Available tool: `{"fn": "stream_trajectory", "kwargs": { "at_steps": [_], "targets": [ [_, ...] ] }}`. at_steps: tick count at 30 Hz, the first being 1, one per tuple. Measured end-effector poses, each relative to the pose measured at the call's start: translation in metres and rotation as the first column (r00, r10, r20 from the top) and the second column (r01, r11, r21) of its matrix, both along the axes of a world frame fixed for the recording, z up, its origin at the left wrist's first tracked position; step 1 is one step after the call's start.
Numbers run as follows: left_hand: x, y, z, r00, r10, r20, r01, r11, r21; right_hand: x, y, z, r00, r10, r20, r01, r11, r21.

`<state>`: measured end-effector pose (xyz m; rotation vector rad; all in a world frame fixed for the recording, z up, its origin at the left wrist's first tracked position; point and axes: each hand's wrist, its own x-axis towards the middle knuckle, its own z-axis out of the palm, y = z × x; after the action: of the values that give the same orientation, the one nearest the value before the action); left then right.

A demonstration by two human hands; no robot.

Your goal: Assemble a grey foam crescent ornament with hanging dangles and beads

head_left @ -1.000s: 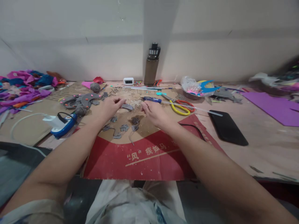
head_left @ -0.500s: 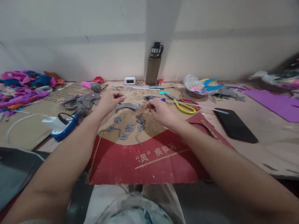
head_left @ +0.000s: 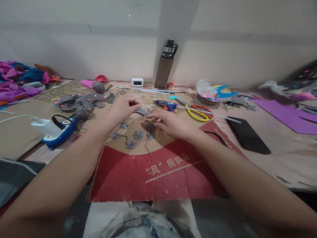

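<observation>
My left hand has its thumb and fingers together above a grey curved strip, hiding part of it. Whether it pinches something small, I cannot make out. My right hand is held with fingers apart just over a grey flower with a stem. More small grey flowers lie on the cardboard sheet: one in the middle, one near my left wrist, and a lower one joined to a curved stem. A blue glue gun rests just beyond my right hand.
Yellow-and-red-handled scissors, a clear glue stick and a black phone lie at right. A bottle and small clock stand behind. To the left are a grey ring with coloured dots and a blue power strip.
My left hand has shifted right, over the grey strip's left part. My right hand has come lower and nearer, its fingers spreading over the flower. The camera view has tilted slightly.
</observation>
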<state>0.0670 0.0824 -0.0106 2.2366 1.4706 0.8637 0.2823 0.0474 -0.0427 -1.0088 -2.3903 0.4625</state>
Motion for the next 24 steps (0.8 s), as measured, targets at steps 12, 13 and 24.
{"fn": "stream_trajectory", "kwargs": {
  "at_steps": [12, 13, 24],
  "targets": [
    [0.007, -0.007, 0.004, 1.0, 0.013, -0.011, -0.014, 0.999, -0.03, -0.003, 0.001, 0.001, 0.996, 0.018, 0.084, -0.019, 1.0, 0.007],
    [0.007, -0.007, 0.005, 1.0, 0.014, -0.013, -0.014, 0.999, -0.029, -0.002, 0.0, 0.003, 0.998, -0.007, 0.061, 0.007, 1.0, 0.001],
    [0.006, -0.006, 0.003, 1.0, -0.017, -0.014, 0.016, 1.0, -0.025, 0.009, -0.015, 0.034, 0.997, 0.073, 0.024, -0.071, 0.996, -0.056]
  ]
}}
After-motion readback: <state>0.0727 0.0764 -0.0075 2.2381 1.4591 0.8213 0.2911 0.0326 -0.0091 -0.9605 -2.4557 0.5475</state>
